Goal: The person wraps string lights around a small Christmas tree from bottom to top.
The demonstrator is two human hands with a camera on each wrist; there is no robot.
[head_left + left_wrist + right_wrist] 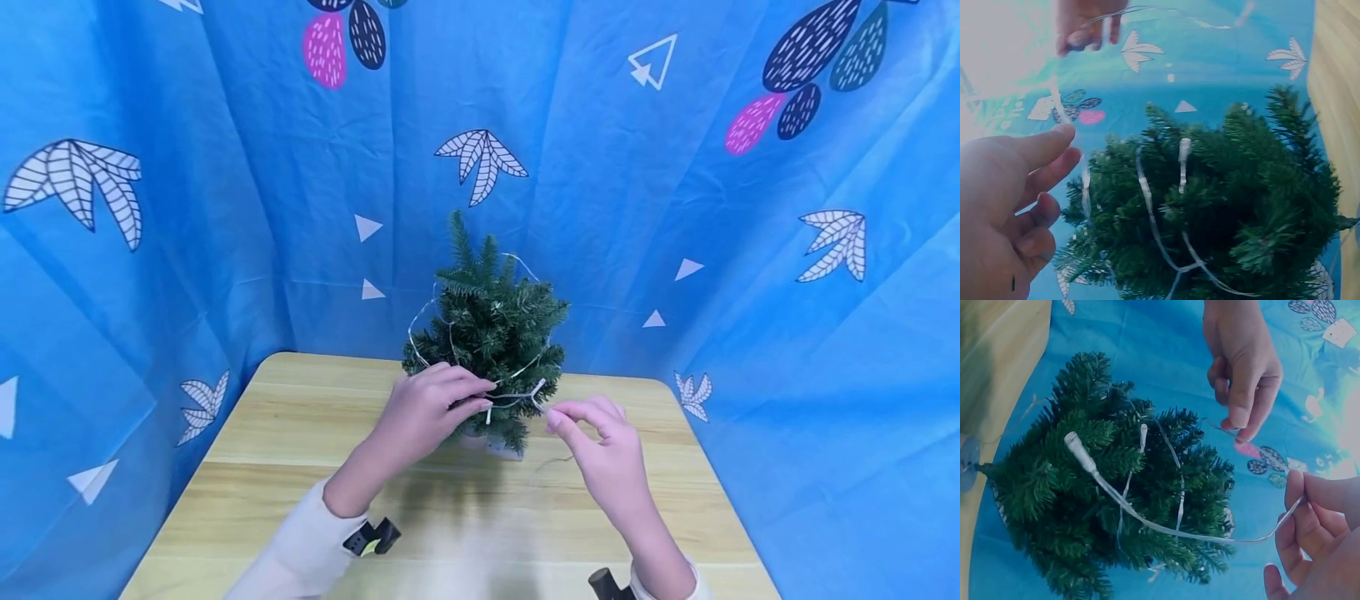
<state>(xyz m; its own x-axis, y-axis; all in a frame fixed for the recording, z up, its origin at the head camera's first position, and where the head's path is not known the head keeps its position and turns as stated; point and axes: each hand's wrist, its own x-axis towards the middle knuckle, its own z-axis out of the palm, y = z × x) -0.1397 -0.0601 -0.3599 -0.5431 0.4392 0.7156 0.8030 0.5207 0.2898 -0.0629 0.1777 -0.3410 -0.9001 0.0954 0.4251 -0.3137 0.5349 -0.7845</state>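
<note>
A small green artificial Christmas tree (491, 321) stands upright on the table, draped with a clear fairy light string (1147, 522). At the tree's front left, my left hand (427, 408) pinches the wire between thumb and forefinger. My right hand (606, 450), lower and to the right of the tree, pinches another stretch of the wire at its fingertips. From the right fingertips the wire curves across the branches to a white bulb end (1080, 452). In the left wrist view another bulb (1184, 150) lies against the needles. Wire behind the tree is hidden.
The tree's pale base (504, 451) rests on the light wooden table (315, 433). Blue patterned cloth (600, 208) hangs close behind the tree and along both sides. A thin loose wire trails on the table beneath my right hand.
</note>
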